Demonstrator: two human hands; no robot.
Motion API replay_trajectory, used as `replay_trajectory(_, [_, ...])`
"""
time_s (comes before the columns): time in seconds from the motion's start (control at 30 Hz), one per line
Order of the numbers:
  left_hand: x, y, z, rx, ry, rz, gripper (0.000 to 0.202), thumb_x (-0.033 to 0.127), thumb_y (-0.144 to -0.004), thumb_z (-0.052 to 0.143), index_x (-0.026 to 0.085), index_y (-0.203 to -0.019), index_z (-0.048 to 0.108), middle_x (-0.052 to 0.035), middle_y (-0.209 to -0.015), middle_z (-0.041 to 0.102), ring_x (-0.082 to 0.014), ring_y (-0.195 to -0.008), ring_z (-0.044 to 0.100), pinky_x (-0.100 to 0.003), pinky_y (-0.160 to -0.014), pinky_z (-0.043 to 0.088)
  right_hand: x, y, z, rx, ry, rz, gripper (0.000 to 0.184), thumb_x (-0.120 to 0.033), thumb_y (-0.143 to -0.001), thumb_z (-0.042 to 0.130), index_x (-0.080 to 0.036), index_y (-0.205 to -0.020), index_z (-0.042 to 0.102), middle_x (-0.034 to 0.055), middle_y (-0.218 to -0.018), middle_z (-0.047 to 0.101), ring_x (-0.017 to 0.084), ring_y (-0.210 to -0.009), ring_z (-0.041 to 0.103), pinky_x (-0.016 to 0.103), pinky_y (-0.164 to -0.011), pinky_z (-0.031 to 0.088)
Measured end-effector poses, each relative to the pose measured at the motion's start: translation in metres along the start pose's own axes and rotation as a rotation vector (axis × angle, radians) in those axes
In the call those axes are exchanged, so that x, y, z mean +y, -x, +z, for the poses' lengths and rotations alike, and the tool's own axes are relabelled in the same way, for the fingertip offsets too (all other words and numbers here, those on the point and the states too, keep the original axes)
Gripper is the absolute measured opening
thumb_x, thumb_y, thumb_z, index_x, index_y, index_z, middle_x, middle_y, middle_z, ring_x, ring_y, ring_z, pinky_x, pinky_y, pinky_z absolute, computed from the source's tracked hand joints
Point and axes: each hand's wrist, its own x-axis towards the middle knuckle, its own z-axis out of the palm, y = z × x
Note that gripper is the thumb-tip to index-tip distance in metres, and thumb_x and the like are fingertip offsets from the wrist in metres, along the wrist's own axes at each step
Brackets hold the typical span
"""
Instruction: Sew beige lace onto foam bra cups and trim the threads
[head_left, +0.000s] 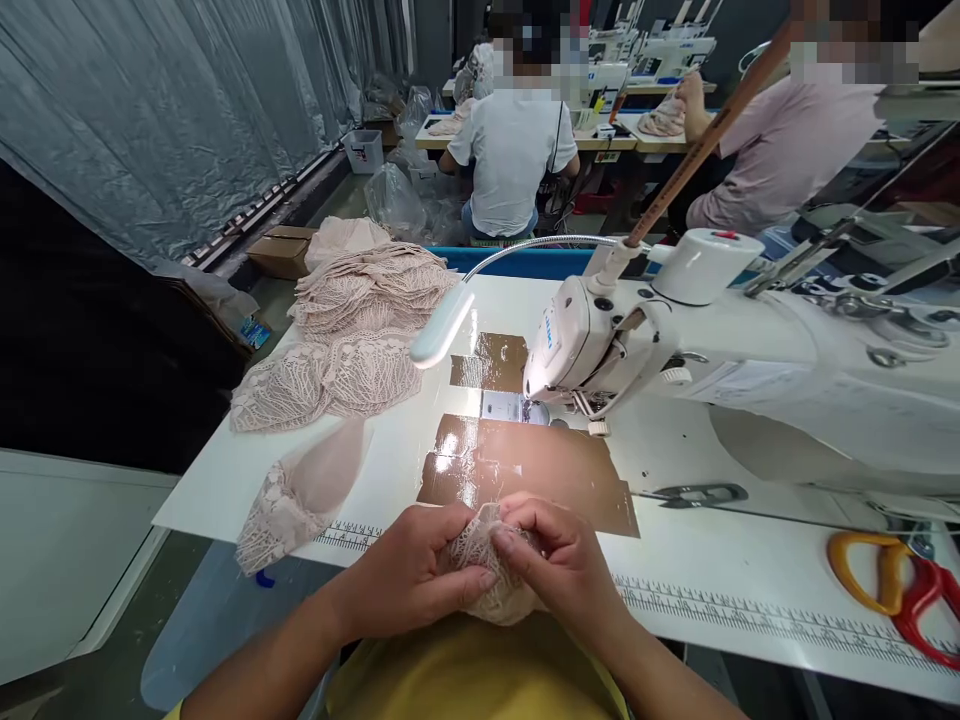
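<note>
Lace piece [507, 598] sits between the 2 hands at the near edge of the bench [401, 440], touching fingers on both sides. Left hand [409, 575] pinches its left side, thumb laid across it; right hand [566, 565] pinches its far right part, thumb against forefinger. Piece is bunched, so can't call a long axis. Relation that matters: needle end of the sewing machine [570, 330] is far and right of the lace, brown sheet [540, 470] between; right hand is nearer to it. 1 loose lace cup [300, 490] lies left, closer to left hand.
</note>
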Motion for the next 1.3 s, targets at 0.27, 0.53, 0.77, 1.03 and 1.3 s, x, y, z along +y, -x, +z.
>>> replay_trajectory(0.27, [0.009, -0.003, -0.007, 0.065, -0.027, 0.020, 0.017, 0.030, -0.088, 0.056, 0.015, -0.094, 0.061, -0.0010, -0.082, 0.060, -0.0125, -0.072, 0.051, -0.024, -0.066, 0.038, 0.000, 0.005, 0.006, 0.027, 0.006, -0.008, 0.017, -0.025, -0.082, 0.061, -0.019, -0.067, 0.059, 0.0022, -0.071, 0.067, 0.015, -0.064, 0.062, 0.024, -0.056, 0.047])
replay_trajectory(0.53, [0.000, -0.010, 0.001, 0.082, 0.110, -0.024, 0.024, 0.033, -0.091, 0.050, 0.013, -0.079, 0.056, 0.0010, -0.068, 0.049, -0.0103, -0.062, 0.042, -0.023, -0.058, 0.034, 0.002, 0.001, -0.010, -0.058, 0.124, 0.079, 0.012, -0.030, -0.084, 0.059, -0.018, -0.081, 0.064, 0.0010, -0.072, 0.064, 0.012, -0.061, 0.055, 0.022, -0.055, 0.042])
replay_trajectory(0.77, [-0.001, -0.019, 0.006, 0.056, 0.211, -0.059, 0.023, 0.032, -0.087, 0.055, 0.015, -0.073, 0.048, 0.0032, -0.066, 0.040, -0.0089, -0.062, 0.035, -0.021, -0.055, 0.030, -0.003, -0.005, -0.016, -0.122, 0.141, 0.121, 0.022, -0.031, -0.085, 0.056, -0.017, -0.068, 0.057, -0.0020, -0.062, 0.053, 0.010, -0.056, 0.044, 0.022, -0.052, 0.034])
replay_trajectory(1.03, [-0.003, -0.031, 0.003, -0.076, 0.513, -0.101, 0.025, 0.033, -0.079, 0.068, 0.010, -0.085, 0.061, -0.0004, -0.071, 0.052, -0.0087, -0.063, 0.045, -0.019, -0.057, 0.037, 0.000, -0.005, -0.024, -0.153, -0.139, 0.243, 0.025, -0.039, -0.081, 0.061, -0.017, -0.070, 0.055, -0.0028, -0.063, 0.048, 0.009, -0.056, 0.039, 0.021, -0.051, 0.030])
replay_trajectory(1.3, [-0.008, -0.037, -0.006, 0.192, 0.607, -0.256, 0.036, 0.045, -0.073, 0.070, 0.013, -0.072, 0.055, 0.0016, -0.061, 0.052, -0.0093, -0.053, 0.046, -0.021, -0.050, 0.037, 0.008, -0.009, -0.049, -0.044, -0.081, 0.285, 0.026, -0.043, -0.080, 0.062, -0.018, -0.083, 0.061, 0.0008, -0.076, 0.057, 0.014, -0.069, 0.052, 0.026, -0.064, 0.043])
